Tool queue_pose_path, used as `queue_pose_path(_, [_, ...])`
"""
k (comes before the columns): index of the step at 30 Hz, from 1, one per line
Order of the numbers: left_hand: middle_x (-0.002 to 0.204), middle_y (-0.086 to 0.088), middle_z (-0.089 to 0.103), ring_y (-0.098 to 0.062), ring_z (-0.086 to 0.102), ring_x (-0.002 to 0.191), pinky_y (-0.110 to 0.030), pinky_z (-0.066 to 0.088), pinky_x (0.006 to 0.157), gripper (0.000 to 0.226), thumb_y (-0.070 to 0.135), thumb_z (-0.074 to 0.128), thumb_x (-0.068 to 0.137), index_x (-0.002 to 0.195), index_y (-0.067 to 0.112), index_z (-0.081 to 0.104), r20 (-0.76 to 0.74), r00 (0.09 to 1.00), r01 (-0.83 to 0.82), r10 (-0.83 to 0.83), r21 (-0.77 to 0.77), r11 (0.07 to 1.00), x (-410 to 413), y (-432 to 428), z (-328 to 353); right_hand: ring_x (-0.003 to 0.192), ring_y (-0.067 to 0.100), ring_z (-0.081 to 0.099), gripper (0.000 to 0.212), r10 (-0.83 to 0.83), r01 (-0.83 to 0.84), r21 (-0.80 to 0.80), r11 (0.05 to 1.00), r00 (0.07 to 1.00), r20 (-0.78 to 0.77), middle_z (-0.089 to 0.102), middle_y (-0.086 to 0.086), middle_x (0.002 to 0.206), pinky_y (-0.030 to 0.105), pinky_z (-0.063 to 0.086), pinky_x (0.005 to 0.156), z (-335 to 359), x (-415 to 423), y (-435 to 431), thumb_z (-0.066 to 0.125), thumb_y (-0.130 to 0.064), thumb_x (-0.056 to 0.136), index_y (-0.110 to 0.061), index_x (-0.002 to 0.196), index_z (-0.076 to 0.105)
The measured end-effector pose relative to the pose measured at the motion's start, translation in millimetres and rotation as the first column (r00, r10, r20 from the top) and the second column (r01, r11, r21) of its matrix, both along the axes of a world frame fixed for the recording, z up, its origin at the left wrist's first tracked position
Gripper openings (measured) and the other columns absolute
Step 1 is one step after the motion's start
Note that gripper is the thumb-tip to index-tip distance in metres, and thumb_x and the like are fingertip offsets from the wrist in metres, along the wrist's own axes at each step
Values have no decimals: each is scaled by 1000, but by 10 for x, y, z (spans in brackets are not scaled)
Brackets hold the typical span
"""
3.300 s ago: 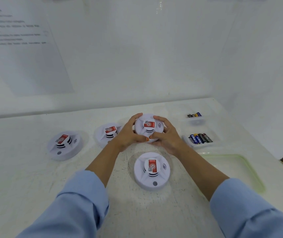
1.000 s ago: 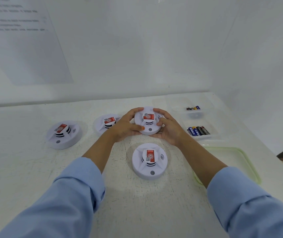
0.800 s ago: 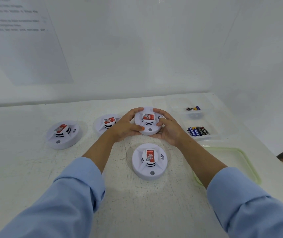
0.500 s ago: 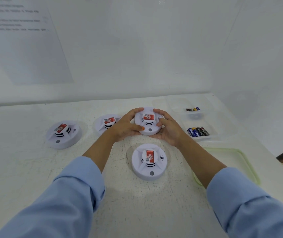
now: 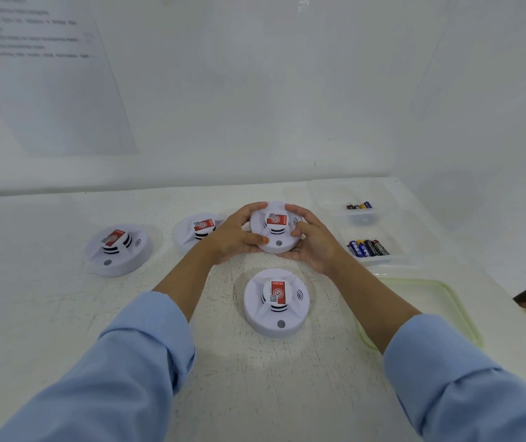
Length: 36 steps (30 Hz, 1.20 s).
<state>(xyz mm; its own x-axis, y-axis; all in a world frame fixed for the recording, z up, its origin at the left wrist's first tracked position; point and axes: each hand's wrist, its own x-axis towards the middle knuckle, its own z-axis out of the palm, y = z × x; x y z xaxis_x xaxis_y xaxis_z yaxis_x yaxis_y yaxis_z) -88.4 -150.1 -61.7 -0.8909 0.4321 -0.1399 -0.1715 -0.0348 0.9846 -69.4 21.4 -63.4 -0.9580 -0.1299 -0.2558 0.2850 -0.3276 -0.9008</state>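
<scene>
While the left hand [image 5: 233,237] curls round the left rim of a round white smoke detector [image 5: 284,247], its thumb on the near edge and its fingers over the far edge, the right hand [image 5: 314,240] grips the opposite rim, its thumb lying on the top face beside the red label. The smoke detector sits clasped between the two hands just above the middle of the frame, label up, with its small grey button toward the viewer. Whether it rests on the counter [image 5: 48,314] or hangs just clear of it cannot be told.

Just below it in the frame, a second detector [image 5: 276,317] lies flat on the counter, apart from both wrists. A third detector [image 5: 188,231] lies just left of the left hand, partly hidden behind it, and a fourth detector [image 5: 118,260] lies farther left, well apart.

Right of the right hand stands a clear tray [image 5: 414,247] with compartments: the near one holds a row of batteries [image 5: 368,247], the far one a few smaller cells [image 5: 359,206]. A green-rimmed lid [image 5: 456,301] lies at lower right, under the right forearm. Light blue sleeves cover both arms. A printed sheet [image 5: 48,74] hangs on the wall at upper left, its text too blurred to read.
</scene>
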Motion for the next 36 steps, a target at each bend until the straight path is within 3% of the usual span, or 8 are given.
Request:
queue_pose_path(20, [130,-2,44,-15,55,103,-24,58,68,68,-15,58,81,136,20,39,13,1000,-21,21,-6,1000,5,14,-1,95,27,56,49,-18,19,44,999,1000,-5,57,2,108,40,57,70,22,2,-23,36,8,81,-24,110,56])
queue_pose_path(28, [131,-4,43,-16,55,105,-28,58,75,67,-13,59,81,134,23,40,14,1000,-7,7,-19,1000,-13,11,-4,94,26,56,47,-27,28,67,997,1000,-13,57,2,108,39,57,69,35,2,-33,37,7,81,-28,101,60])
queue_pose_path(36, [136,-5,40,-20,54,109,-27,58,75,67,-13,58,82,134,24,40,3,1000,7,-7,-36,999,-1,14,14,96,27,54,48,-49,59,176,983,997,-61,59,2,103,35,54,71,61,8,-18,38,10,79,-23,107,58])
